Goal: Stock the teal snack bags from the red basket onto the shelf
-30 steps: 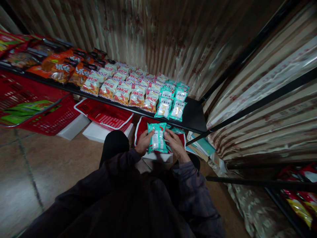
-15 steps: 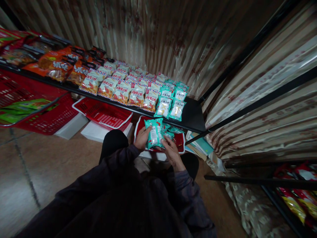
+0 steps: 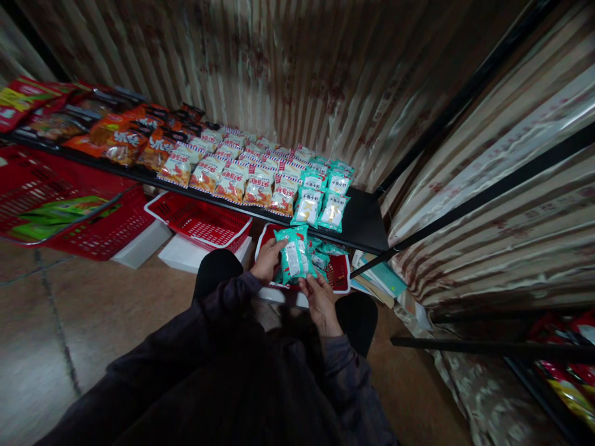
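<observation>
A teal snack bag [image 3: 294,255] is held above a red basket [image 3: 341,272] with a white rim. My left hand [image 3: 268,260] grips its left side, thumb on the printed front. At the bag's lower right corner, my right hand [image 3: 320,300] pinches the edge with closed fingers. More teal bags [image 3: 320,259] lie in the basket behind it. Just above, similar teal snack bags [image 3: 307,207] stand in two columns at the right part of the black shelf [image 3: 365,214].
White-and-orange snack bags [image 3: 258,184] and orange bags [image 3: 123,145] fill the shelf leftward. Below are another red basket [image 3: 199,223] on a white box [image 3: 181,255] and a larger red basket [image 3: 97,232] with green packs. A black shelf post [image 3: 418,235] slants at right, near papers [image 3: 383,275].
My right hand has slid down along the bag to its lower corner. The left hand keeps its hold. The view has shifted slightly, so the shelf sits a little lower and further right.
</observation>
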`<state>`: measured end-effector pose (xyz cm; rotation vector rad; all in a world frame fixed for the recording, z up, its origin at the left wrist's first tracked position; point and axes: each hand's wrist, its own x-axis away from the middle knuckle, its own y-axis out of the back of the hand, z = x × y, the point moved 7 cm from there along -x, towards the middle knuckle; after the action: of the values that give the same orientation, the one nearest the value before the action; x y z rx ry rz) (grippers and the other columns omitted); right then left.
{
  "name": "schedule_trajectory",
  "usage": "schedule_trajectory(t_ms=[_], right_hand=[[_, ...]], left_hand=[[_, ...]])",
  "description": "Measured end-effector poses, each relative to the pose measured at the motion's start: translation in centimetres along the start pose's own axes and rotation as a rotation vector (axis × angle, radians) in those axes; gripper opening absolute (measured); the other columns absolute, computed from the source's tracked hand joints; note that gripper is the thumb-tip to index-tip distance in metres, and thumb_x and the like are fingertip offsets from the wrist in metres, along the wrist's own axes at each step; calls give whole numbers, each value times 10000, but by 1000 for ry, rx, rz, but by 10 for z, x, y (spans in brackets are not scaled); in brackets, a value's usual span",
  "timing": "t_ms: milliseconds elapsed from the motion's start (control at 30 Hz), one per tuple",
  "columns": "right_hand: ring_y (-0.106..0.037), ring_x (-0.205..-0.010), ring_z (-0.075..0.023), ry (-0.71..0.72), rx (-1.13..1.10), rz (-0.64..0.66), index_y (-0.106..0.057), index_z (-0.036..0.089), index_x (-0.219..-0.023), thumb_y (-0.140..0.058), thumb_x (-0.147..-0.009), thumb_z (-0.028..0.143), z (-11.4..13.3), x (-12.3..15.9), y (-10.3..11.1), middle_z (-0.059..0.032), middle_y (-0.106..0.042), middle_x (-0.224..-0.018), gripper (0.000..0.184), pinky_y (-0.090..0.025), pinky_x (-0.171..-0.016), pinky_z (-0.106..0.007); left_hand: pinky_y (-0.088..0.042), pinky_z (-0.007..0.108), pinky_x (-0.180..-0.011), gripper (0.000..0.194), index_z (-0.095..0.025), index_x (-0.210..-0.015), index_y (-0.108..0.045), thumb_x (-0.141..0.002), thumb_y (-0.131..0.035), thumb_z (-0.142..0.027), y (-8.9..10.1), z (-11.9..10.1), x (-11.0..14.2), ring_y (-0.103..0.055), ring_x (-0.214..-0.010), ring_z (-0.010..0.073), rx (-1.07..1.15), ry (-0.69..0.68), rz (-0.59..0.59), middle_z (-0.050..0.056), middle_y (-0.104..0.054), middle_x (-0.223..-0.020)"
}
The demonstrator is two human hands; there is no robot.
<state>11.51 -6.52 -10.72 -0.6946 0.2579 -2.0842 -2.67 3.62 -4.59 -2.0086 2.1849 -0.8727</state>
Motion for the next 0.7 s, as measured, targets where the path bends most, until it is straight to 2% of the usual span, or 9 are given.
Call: schedule_trajectory(t_ms=[100, 233, 433, 533, 700], right_hand=[[-641, -592, -88, -4, -23, -47, -594, 215, -775, -864, -512, 306, -3, -1, 8, 59, -652, -681, 388, -538, -582, -195], [-608, -550, -79, 20, 17, -76, -609, 202, -794, -843, -512, 313, -5, 1, 15, 60, -645, -668, 384, -503, -529, -185], [-577, -539, -85, 85, 90, -106, -623, 195, -795, -817, -526, 345, -2, 4, 21, 65, -625, -637, 364, -463, -532, -203], [-565, -542, -95, 104, 145, -99, -627, 197, -787, -798, -546, 371, 1, 5, 21, 60, -626, -634, 343, -454, -551, -224], [-534, -529, -99, 144, 191, -85, -601, 200, -744, -772, -561, 403, 6, 10, 19, 63, -592, -587, 322, -431, -558, -238]], left_hand=[[-442, 237, -661, 330, -167, -858, -675, -598, -770, -347, 5, -14, -12, -592, -702, 132, -60, -56, 38, 0, -676, -775], [-449, 258, -741, 306, -137, -781, -716, -573, -792, -348, 0, -28, -25, -610, -733, 150, -230, -68, 205, 38, -703, -794], [-418, 245, -594, 306, -145, -703, -722, -535, -819, -381, -9, -32, -26, -569, -588, 140, -434, -51, 312, 22, -679, -646], [-411, 231, -556, 251, -158, -656, -709, -546, -798, -365, -13, -33, -26, -552, -562, 132, -468, -114, 303, 8, -662, -605], [-391, 213, -517, 141, -179, -579, -681, -605, -728, -309, -5, -34, -32, -544, -553, 135, -526, -210, 132, -10, -611, -526]])
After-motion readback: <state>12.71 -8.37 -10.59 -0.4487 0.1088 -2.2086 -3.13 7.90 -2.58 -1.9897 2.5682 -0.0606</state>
